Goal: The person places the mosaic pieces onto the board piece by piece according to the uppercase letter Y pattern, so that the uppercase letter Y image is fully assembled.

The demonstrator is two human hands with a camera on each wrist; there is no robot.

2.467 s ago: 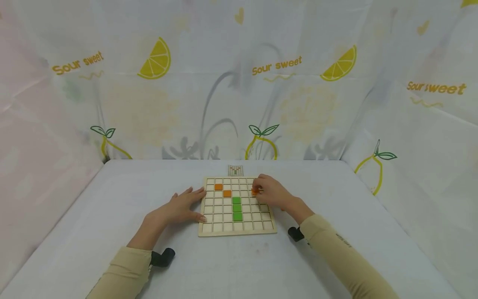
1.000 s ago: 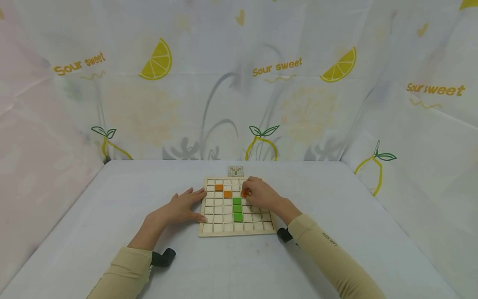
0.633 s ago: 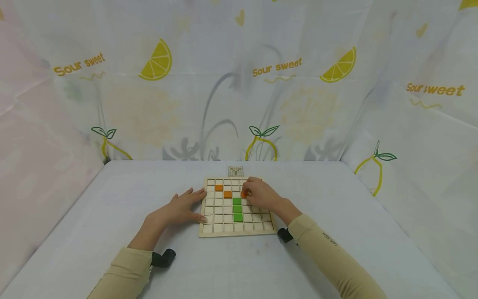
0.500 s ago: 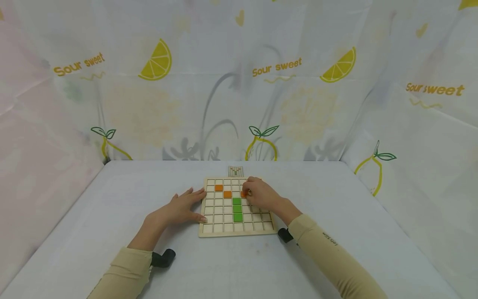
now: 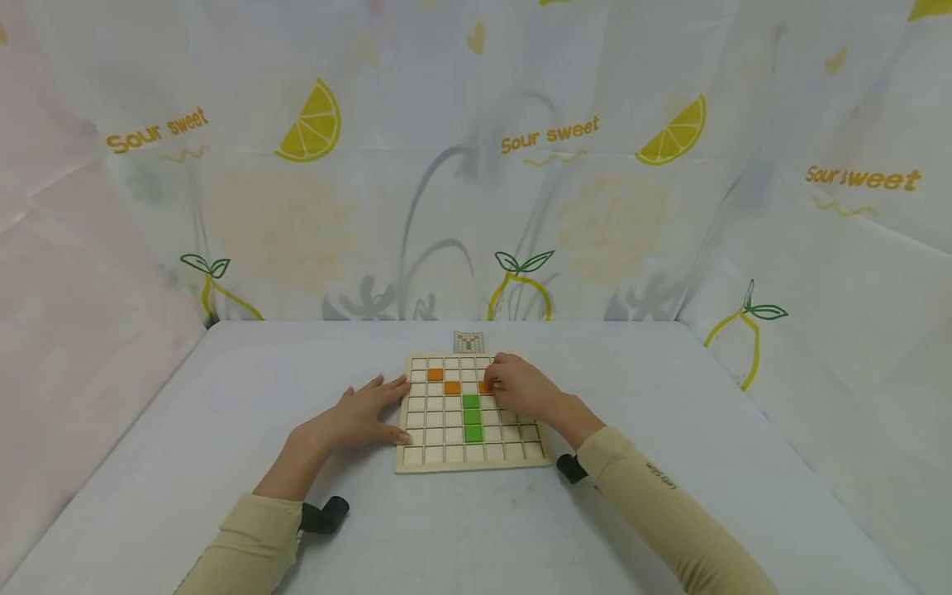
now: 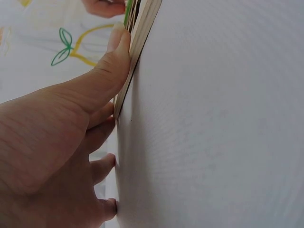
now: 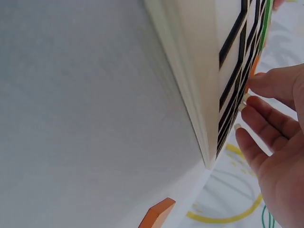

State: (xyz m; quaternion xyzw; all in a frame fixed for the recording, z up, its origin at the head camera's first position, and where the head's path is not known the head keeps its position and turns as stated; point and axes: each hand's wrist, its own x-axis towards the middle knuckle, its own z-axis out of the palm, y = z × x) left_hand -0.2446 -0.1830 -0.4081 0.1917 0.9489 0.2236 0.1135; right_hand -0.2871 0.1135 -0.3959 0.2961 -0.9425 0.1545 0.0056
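A square wooden grid board (image 5: 476, 468) lies on the white table. Three green tiles (image 5: 472, 417) form a column in its middle, with two orange tiles (image 5: 435, 375) set diagonally at upper left. My left hand (image 5: 363, 415) is spread along the board's left side, thumb resting on the rim and fingers against the edge, also seen in the left wrist view. My right hand (image 5: 526, 387) pinches an orange tile (image 5: 486, 387) right at the grid, up and right of the green column. In the right wrist view its thumb (image 7: 273, 80) meets the tile's edge.
A small printed card (image 5: 468, 341) with a coloured grid pattern lies just behind the board. Another orange tile (image 7: 159, 211) is on the table off the board's right side, hidden in the head view. A lemon-print cloth (image 5: 372, 207) hangs behind the table.
Since the oldest frame my right hand has moved left across the board with the orange tile, then stayed nearly still over one square. My left hand has not moved.
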